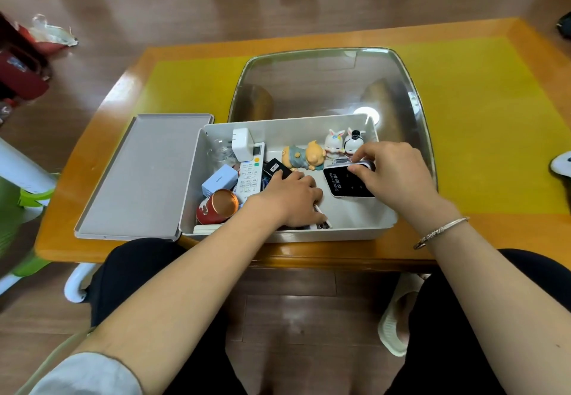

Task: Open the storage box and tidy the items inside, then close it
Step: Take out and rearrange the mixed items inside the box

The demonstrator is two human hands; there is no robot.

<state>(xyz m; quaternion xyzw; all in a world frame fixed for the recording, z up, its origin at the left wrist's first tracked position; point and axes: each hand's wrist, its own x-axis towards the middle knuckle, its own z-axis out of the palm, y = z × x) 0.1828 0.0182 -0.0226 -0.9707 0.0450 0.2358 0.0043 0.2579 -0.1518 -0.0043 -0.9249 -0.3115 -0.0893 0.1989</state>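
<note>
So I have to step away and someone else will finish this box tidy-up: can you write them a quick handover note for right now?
Left hand: inside the storage box, fingers resting flat on small dark items, gripping nothing visible.
Right hand: grips the far end of the black Wi-Fi device lying in the box.
Lid is off, lying upside down on the table left of the box.
Done: box opened.
Inside: remote, white charger, red tin, blue box, pig figurine, two rabbit figurines.
Left: finish arranging, put the lid back on.
</note>
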